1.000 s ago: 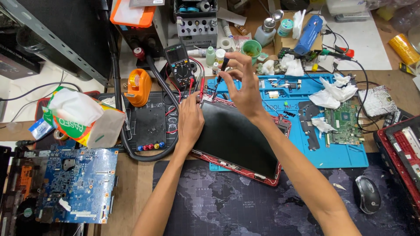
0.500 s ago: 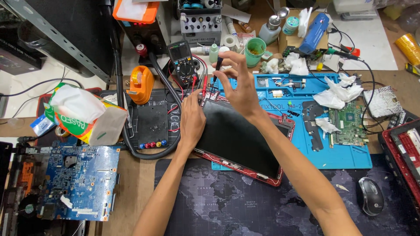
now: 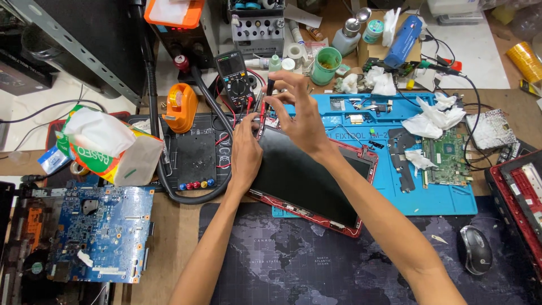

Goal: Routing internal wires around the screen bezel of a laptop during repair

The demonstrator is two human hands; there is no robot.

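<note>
Since a moment ago both my hands have crept toward the top left corner of the red-framed laptop panel (image 3: pixel 307 181), which lies tilted on the bench (image 3: pixel 175 226), partly over the blue work mat (image 3: pixel 440 197) and partly over the dark map-printed mat (image 3: pixel 293 265). Left of it sits the black mat (image 3: pixel 195 155) with a thick black hose looping round it, and further left a blue circuit board (image 3: pixel 99 234). Above the panel's corner stands a black multimeter (image 3: pixel 236 76) with red leads trailing down. My left hand (image 3: pixel 247 153) rests flat on the panel's left edge, grip open, fingers pressed near the corner. My right hand (image 3: pixel 305 113) hovers over that corner, grip pinched on a thin dark probe (image 3: pixel 270 86) between thumb and fingertips.
</note>
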